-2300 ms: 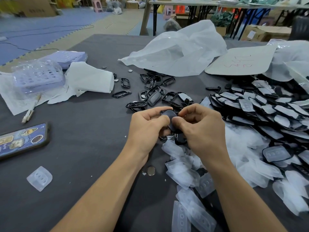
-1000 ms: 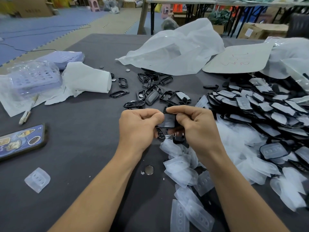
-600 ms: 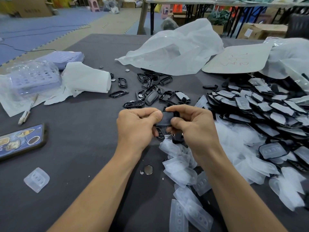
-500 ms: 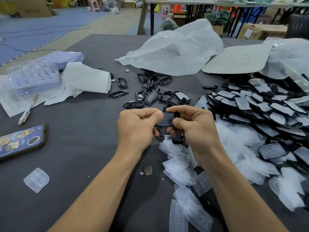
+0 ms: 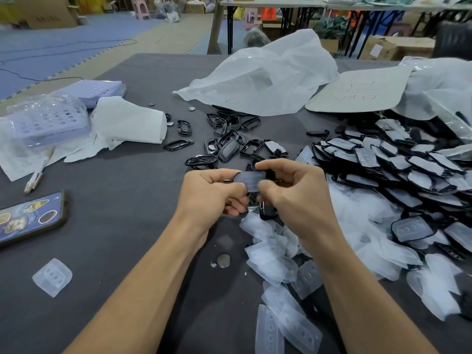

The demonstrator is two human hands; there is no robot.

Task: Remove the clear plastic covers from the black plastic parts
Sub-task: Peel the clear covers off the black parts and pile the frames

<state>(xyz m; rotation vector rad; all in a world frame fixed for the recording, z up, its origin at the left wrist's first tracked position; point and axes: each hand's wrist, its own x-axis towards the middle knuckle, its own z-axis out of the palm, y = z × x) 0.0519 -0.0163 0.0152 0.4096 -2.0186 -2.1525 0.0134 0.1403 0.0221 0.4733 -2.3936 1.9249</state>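
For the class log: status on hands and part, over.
Left hand, right hand both pinch black part. Clear cover not yet off. Removed covers piled below.

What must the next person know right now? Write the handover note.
Hands: left hand and right hand both pinch one covered part above the table; it looks not yet stripped.
Done: bare parts lie beyond the hands; loose covers lie under and beside the right forearm.
Left: strip the held one, then the big pile of covered ones on the right.
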